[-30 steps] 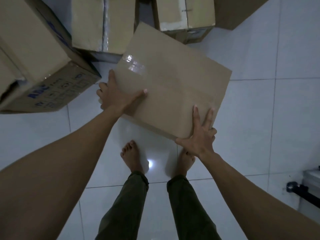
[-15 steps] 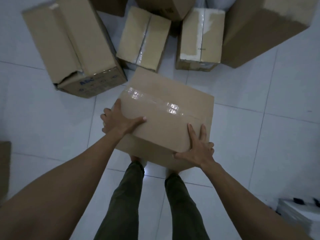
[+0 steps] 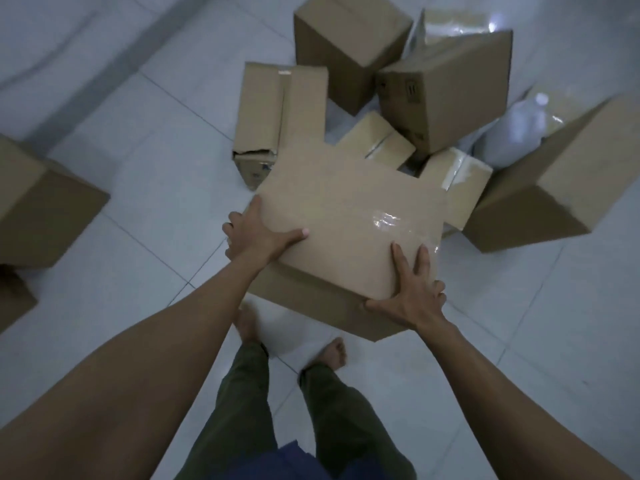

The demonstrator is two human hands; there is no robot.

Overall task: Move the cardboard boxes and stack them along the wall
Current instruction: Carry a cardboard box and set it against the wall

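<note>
My left hand [image 3: 256, 237]: grips taped cardboard box [image 3: 346, 209] edge.
My right hand [image 3: 412, 292]: spread flat on its near corner.

Pale glossy floor tiles [image 3: 145, 188], thin grey grout lines, dim bluish light, wall [image 3: 52, 32] (blurred) upper left.
</note>
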